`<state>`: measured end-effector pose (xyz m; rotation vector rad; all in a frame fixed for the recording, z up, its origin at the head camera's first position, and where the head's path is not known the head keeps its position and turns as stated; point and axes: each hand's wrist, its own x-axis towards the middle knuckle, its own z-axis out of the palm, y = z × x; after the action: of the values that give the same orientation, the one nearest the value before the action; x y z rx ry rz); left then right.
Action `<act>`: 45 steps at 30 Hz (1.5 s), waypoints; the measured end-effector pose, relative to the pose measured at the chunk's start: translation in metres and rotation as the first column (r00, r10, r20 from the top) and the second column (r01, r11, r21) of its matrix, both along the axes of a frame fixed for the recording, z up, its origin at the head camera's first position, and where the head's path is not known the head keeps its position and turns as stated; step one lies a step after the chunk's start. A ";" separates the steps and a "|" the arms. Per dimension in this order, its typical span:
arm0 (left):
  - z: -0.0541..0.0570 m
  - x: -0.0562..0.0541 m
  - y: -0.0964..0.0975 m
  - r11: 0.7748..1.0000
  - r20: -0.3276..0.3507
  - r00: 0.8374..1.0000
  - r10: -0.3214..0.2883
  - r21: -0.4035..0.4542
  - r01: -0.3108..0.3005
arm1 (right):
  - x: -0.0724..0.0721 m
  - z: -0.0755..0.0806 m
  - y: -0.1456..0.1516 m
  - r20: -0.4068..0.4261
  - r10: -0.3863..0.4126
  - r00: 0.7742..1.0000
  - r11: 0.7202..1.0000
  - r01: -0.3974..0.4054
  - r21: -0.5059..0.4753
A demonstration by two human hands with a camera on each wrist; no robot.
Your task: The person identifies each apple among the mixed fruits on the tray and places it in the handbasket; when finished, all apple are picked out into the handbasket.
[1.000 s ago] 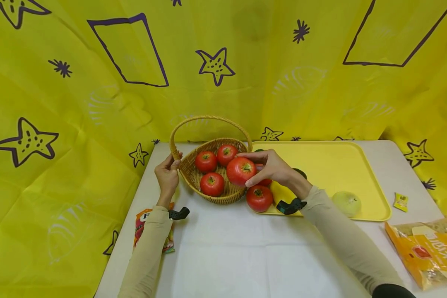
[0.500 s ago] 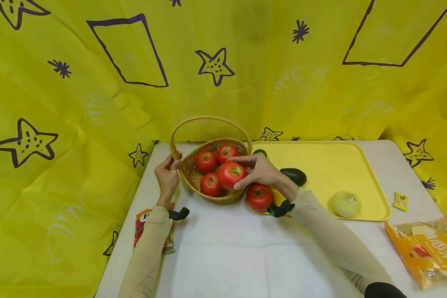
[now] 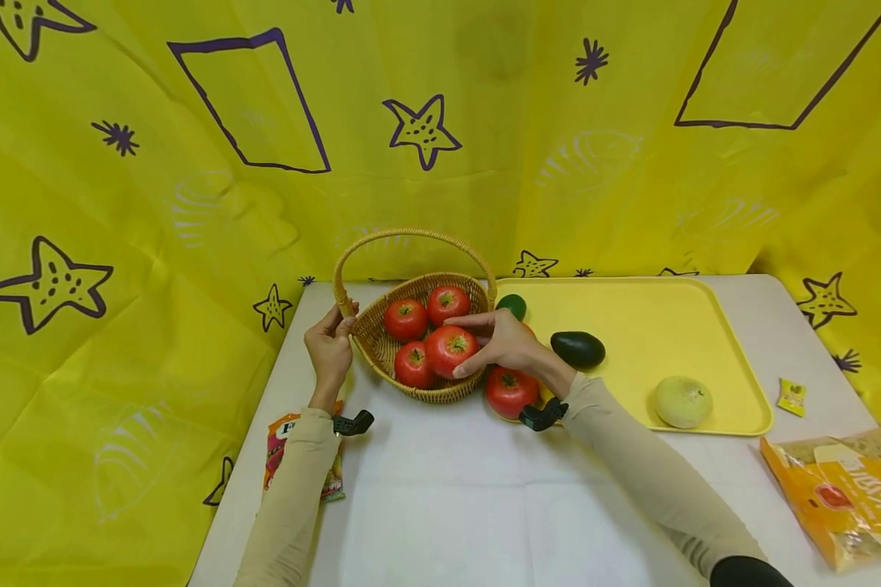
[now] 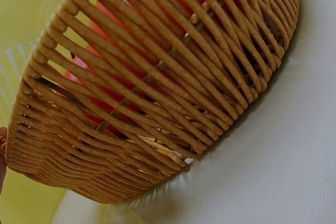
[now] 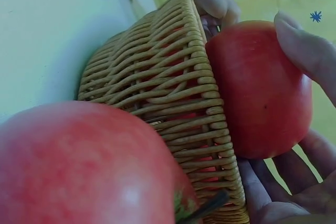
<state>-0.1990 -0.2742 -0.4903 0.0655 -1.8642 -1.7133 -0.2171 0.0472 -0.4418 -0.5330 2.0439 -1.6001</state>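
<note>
My right hand (image 3: 505,341) holds a red apple (image 3: 450,350) between thumb and fingers, at the right side of the wicker basket (image 3: 440,395). In the right wrist view the held apple (image 5: 260,90) sits right at the basket's rim (image 5: 207,87). Three more apples lie inside the basket, one of them a red apple (image 3: 405,319) at the left. With its fingers and thumb, my left hand (image 3: 330,341) pinches the left base of the arched basket handle (image 3: 343,297). The left wrist view shows the woven basket wall (image 4: 157,77), with red fruit behind the slats.
Beside the basket, a big red apple (image 3: 511,392) lies at the near left corner of a yellow tray (image 3: 661,326). The tray bears a dark green avocado (image 3: 577,349) and a pale round fruit (image 3: 683,401). Snack packets (image 3: 844,489) lie right, another packet (image 3: 282,432) under the left forearm.
My right hand has carried the apple left and slightly down, from the basket's right rim to over its inside. The left hand stays on the handle.
</note>
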 end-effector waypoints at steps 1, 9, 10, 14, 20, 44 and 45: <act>0.000 0.000 0.000 1.000 -0.002 1.000 0.000 0.000 0.000 | -0.001 0.000 0.000 0.001 0.000 1.000 1.000 0.000 0.004; 0.001 0.000 0.000 1.000 -0.007 1.000 -0.004 -0.001 0.004 | -0.003 -0.003 0.001 -0.010 0.003 1.000 1.000 -0.003 0.031; 0.000 0.000 0.000 1.000 -0.008 1.000 -0.006 -0.001 0.006 | -0.003 -0.003 0.001 -0.008 0.005 1.000 1.000 -0.005 0.031; -0.001 0.000 -0.001 1.000 -0.001 1.000 -0.004 -0.005 0.004 | -0.002 -0.004 0.000 -0.031 0.010 0.999 0.999 -0.008 0.045; -0.002 0.001 -0.002 1.000 0.013 1.000 0.004 -0.006 -0.004 | 0.000 -0.006 -0.004 -0.118 0.025 0.993 0.996 -0.015 0.087; 0.000 0.001 0.001 1.000 -0.003 1.000 0.009 0.013 -0.009 | -0.004 0.000 -0.014 -0.331 0.243 0.912 0.922 -0.112 0.371; 0.000 0.001 0.002 1.000 -0.005 1.000 0.009 0.016 -0.009 | -0.004 0.000 -0.014 -0.333 0.253 0.908 0.918 -0.117 0.379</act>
<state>-0.1982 -0.2725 -0.4905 0.0756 -1.8441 -1.7205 -0.2216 0.0335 -0.4422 -0.9262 2.4005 -1.0407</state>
